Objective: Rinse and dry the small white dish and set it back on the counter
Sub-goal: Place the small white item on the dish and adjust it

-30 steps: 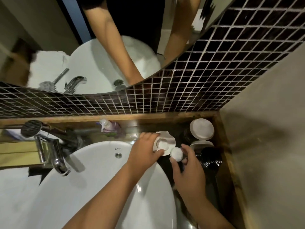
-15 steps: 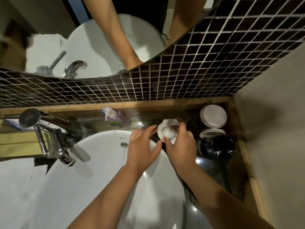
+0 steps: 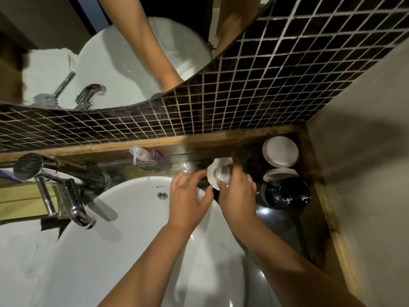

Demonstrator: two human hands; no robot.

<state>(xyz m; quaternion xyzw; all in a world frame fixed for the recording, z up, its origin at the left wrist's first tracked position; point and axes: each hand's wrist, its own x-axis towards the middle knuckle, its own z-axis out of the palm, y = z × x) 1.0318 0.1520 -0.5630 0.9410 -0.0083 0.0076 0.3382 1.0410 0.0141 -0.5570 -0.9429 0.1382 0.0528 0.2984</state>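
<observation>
Small white dish [image 3: 213,173] is sitting on the dark counter [image 3: 263,212] just beyond the basin [image 3: 124,220] rim. Right hand [image 3: 238,191] is grasping it, fingers curling over a small round piece in its centre. Left hand [image 3: 188,197] is hovering just beside, fingers spread and loose, gripping nothing. Black jar [image 3: 287,192] is standing right of the hands.

The right hand [image 3: 235,191] covers the near edge of the dish [image 3: 215,173], so its grip there cannot be told. The small round thing [image 3: 222,173] in the dish is too blurred to identify. The picture's lower edge cuts off both forearms.
</observation>
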